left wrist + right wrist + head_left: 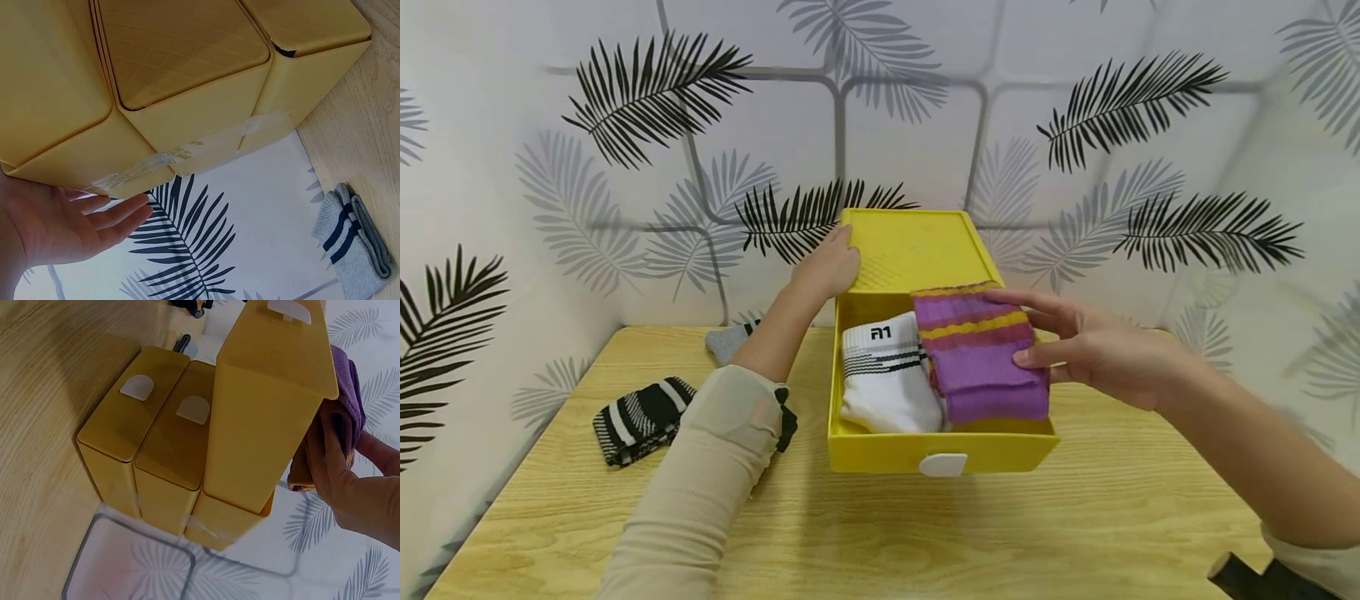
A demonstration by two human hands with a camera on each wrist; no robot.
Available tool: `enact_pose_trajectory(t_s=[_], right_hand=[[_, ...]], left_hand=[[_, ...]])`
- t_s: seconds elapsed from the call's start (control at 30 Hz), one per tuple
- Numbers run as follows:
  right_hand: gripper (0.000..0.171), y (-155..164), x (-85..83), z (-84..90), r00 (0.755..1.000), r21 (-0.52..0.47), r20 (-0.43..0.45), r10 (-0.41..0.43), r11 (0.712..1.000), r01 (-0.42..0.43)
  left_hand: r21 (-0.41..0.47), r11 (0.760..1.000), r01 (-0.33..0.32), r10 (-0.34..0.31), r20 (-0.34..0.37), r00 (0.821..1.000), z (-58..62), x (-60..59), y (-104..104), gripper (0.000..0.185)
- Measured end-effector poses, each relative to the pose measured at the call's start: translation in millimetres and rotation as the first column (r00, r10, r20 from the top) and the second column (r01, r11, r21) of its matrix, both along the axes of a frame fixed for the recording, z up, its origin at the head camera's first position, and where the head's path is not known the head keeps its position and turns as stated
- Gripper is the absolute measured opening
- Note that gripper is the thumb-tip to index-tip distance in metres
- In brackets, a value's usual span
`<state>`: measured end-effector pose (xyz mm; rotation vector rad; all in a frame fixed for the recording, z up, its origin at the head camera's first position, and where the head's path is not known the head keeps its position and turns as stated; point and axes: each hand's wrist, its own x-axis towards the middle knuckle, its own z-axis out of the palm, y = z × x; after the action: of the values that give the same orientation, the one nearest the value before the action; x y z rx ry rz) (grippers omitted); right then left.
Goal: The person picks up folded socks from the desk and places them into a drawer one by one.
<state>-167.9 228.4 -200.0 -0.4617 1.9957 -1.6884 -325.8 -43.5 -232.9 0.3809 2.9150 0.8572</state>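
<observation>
My right hand (1093,346) pinches a folded purple sock (988,367) with orange and yellow stripes, thumb on the near side. The sock is over the right part of a pulled-out yellow drawer (880,454). Inside the drawer, a folded white sock (887,383) with black stripes lies at the left. In the right wrist view, the purple sock (350,387) shows beside the drawer's upper edge. My left hand (829,267) rests at the left edge of the yellow drawer cabinet (917,242). Its fingers extend along the cabinet's side in the left wrist view.
On the wooden table (1075,517), a black-and-white patterned folded sock (643,421) lies left of the cabinet. A grey sock (724,342) with dark stripes is behind it. Another dark item (786,429) is partly hidden by my left sleeve. Two drawers (165,431) below are shut.
</observation>
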Motion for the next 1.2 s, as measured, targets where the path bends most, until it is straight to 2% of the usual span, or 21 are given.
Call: enact_pose_trajectory(t_s=[0.17, 0.33, 0.43, 0.57, 0.73, 0.87, 1.0, 1.1, 1.2], right_hand=[[0.069, -13, -0.2, -7.7, 0.999, 0.073, -0.040, -0.035, 0.997, 0.038], [0.069, -20, -2.0, -15.3, 0.993, 0.180, -0.091, -0.070, 0.980, 0.085], [0.067, -22, -1.8, -18.3, 0.987, 0.253, -0.144, -0.070, 0.962, 0.105], [0.065, -24, -0.7, -19.4, 0.977, 0.366, -0.210, -0.049, 0.922, 0.125], [0.065, -23, -0.8, -16.5, 0.969, 0.450, -0.246, -0.002, 0.886, 0.116], [0.071, -19, -1.3, -11.1, 0.984, 0.444, -0.180, 0.005, 0.893, 0.077], [0.076, -10, 0.0, -2.2, 0.996, 0.394, -0.089, -0.008, 0.918, 0.042], [0.075, -2, 1.5, 3.4, 0.998, 0.345, -0.070, -0.001, 0.938, 0.026], [0.070, 6, 5.4, 8.1, 0.995, 0.329, -0.100, 0.013, 0.944, 0.021]], left_hand=[[0.006, 1.000, -0.001, 0.001, -0.002, 1.000, -0.4, 1.0, 0, 0.052], [0.002, 1.000, 0.000, 0.000, -0.008, 1.000, -1.3, 1.2, 1, 0.052], [-0.005, 1.000, 0.004, -0.004, -0.007, 1.000, -1.4, 1.2, 1, 0.052], [-0.002, 1.000, 0.006, -0.006, -0.007, 1.000, -1.5, 0.8, 0, 0.052], [0.006, 1.000, 0.012, -0.012, -0.006, 1.000, -1.4, -0.6, 0, 0.052], [0.006, 1.000, 0.022, -0.022, -0.004, 1.000, -1.3, -1.4, 0, 0.052], [0.007, 1.000, 0.021, -0.022, 0.002, 1.000, -1.3, -1.2, 0, 0.052], [0.005, 1.000, 0.015, -0.015, 0.000, 1.000, -1.0, -0.9, 0, 0.052], [0.003, 1.000, 0.011, -0.011, -0.002, 1.000, -0.5, -0.4, -1, 0.052]])
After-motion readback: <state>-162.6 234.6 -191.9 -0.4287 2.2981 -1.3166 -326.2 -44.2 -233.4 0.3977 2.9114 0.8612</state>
